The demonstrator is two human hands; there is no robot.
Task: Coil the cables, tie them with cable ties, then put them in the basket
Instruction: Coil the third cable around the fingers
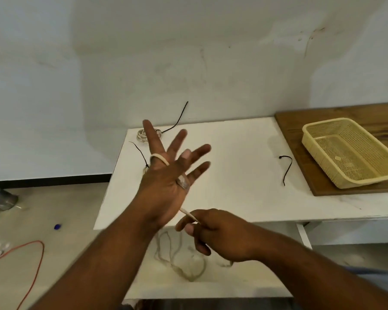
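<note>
The left hand (164,175) is raised over the white desk (233,166), palm away from the camera, all its fingers spread wide and straight. A thin cream-coloured cable (159,158) loops around the base of its index finger and runs across the palm side, out of sight behind the hand, to come out below the wrist. There the right hand (213,231) pinches the cable between thumb and forefinger, its other fingers curled in. The rest of the cable trails off the desk's near edge and lies in loose, tangled loops (182,258) on a lower white surface below the hands.

At the desk's far left corner sits a small coiled cream cable bundle (141,135) with a black cable tie (177,120) sticking up from it. A second black cable tie (140,153) shows by the left edge, partly hidden behind the left hand. A third black cable tie (287,167) lies loose near the right edge, just beside a brown wooden board (323,130). On the board rests a shallow pale yellow plastic basket (349,153) with perforated walls.
</note>
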